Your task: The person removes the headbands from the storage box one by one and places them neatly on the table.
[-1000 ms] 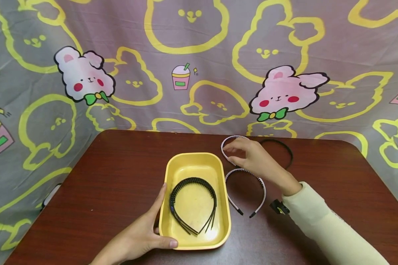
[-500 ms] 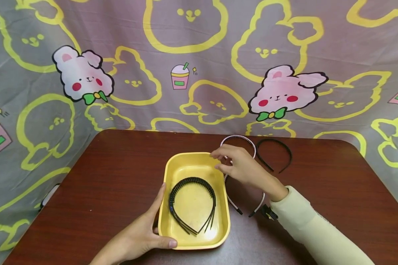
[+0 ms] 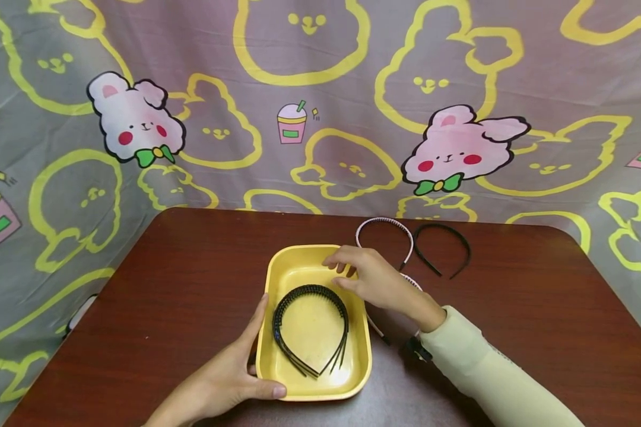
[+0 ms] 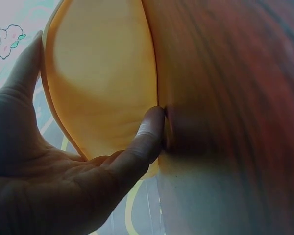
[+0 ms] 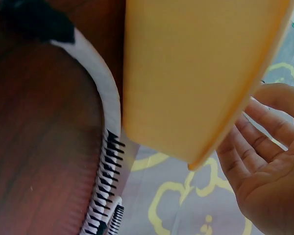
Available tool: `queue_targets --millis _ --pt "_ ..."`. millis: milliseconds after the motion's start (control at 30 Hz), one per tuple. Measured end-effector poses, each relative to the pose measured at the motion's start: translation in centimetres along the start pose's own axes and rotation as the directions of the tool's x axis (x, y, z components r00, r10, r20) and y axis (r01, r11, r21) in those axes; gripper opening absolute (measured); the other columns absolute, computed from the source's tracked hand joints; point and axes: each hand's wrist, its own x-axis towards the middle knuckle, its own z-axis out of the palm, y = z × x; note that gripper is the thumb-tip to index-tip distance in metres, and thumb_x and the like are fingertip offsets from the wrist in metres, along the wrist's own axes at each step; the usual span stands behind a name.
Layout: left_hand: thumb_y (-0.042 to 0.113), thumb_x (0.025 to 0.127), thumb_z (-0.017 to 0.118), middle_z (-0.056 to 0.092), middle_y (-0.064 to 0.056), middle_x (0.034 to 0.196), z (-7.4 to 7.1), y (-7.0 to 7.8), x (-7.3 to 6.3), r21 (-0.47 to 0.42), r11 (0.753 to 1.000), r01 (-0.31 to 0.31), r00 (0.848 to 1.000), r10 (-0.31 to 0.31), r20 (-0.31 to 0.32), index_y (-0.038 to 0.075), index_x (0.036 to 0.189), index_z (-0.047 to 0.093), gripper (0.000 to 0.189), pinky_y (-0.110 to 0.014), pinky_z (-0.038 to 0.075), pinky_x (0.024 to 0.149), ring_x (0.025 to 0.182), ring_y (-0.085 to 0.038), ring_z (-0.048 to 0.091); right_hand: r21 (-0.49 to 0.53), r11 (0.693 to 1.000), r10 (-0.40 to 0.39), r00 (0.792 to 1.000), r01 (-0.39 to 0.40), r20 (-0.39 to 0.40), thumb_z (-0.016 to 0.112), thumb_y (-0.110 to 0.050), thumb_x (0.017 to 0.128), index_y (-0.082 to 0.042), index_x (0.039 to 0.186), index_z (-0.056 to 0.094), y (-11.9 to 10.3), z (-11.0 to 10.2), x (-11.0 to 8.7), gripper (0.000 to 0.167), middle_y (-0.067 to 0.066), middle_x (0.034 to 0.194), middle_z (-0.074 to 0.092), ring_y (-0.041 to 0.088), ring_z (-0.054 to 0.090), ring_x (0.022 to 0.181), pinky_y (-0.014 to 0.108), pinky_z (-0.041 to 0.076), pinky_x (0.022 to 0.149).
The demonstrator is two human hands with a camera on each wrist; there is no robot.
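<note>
My left hand (image 3: pixel 227 370) grips a yellow plastic tub (image 3: pixel 312 341) by its near left corner, thumb at the near rim. In the left wrist view one fingertip (image 4: pixel 152 125) touches the tub's wall low down by the table. Several black toothed headbands (image 3: pixel 312 290) lie stacked inside the tub. Over its far right rim hovers my right hand (image 3: pixel 376 281), fingers loosely bent and holding nothing. Beneath that wrist a pale headband (image 3: pixel 377 330) lies on the table, partly hidden; the right wrist view shows its black comb teeth and black tip beside the tub.
Farther back on the brown table (image 3: pixel 203 267) lie another pale headband (image 3: pixel 358 232) and a black headband (image 3: pixel 467 249), side by side. A patterned curtain (image 3: pixel 331 107) hangs directly behind the table's far edge. A black wrist device (image 3: pixel 419 349) shows below the right sleeve (image 3: pixel 491 367).
My right hand has moved left and nearer, from over the far pale headband to over the tub's right rim. Both far headbands are now uncovered. My left hand and the tub stay put.
</note>
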Motion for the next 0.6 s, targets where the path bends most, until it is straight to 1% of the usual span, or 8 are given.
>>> queue_targets --millis 133,333,467,600 --pt "0.025 0.081 0.091 -0.002 -0.019 0.175 0.0 0.0 0.0 0.002 1.000 0.005 1.000 -0.005 -0.007 0.035 0.166 -0.017 0.139 -0.013 0.046 0.093 0.101 -0.016 0.070 -0.025 1.000 -0.017 1.000 0.018 0.017 0.077 0.002 0.089 0.002 0.113 0.074 0.0 0.5 0.2 0.025 0.014 0.107 0.076 0.024 0.069 0.090 0.036 0.058 0.081" --pt "0.025 0.081 0.091 -0.004 -0.020 0.175 0.0 0.1 0.1 -0.018 1.000 0.016 1.000 -0.016 0.002 0.035 0.166 -0.018 0.139 -0.013 0.048 0.091 0.099 -0.017 0.072 -0.067 0.998 0.010 0.998 -0.006 0.060 0.077 -0.002 0.089 0.000 0.116 0.075 -0.2 1.0 0.4 0.027 0.012 0.107 0.077 0.022 0.069 0.092 0.035 0.058 0.082" --pt "0.023 0.082 0.091 -0.006 -0.020 0.175 -0.1 0.1 0.1 -0.039 0.999 0.013 1.000 -0.012 0.012 0.034 0.166 -0.019 0.139 -0.015 0.050 0.090 0.098 -0.016 0.072 -0.091 0.996 0.021 0.995 -0.012 0.097 0.076 -0.002 0.090 0.000 0.117 0.074 -0.2 1.3 0.5 0.027 0.010 0.103 0.076 0.020 0.069 0.091 0.034 0.058 0.081" --pt "0.022 0.082 0.090 -0.008 -0.020 0.175 -0.1 0.1 0.1 -0.057 0.998 0.009 1.000 -0.008 0.018 0.033 0.166 -0.020 0.139 -0.017 0.052 0.088 0.097 -0.017 0.072 -0.105 0.994 0.015 0.993 -0.003 0.121 0.076 -0.001 0.089 0.000 0.117 0.074 -0.1 1.5 0.7 0.028 0.009 0.099 0.076 0.019 0.069 0.091 0.032 0.058 0.081"
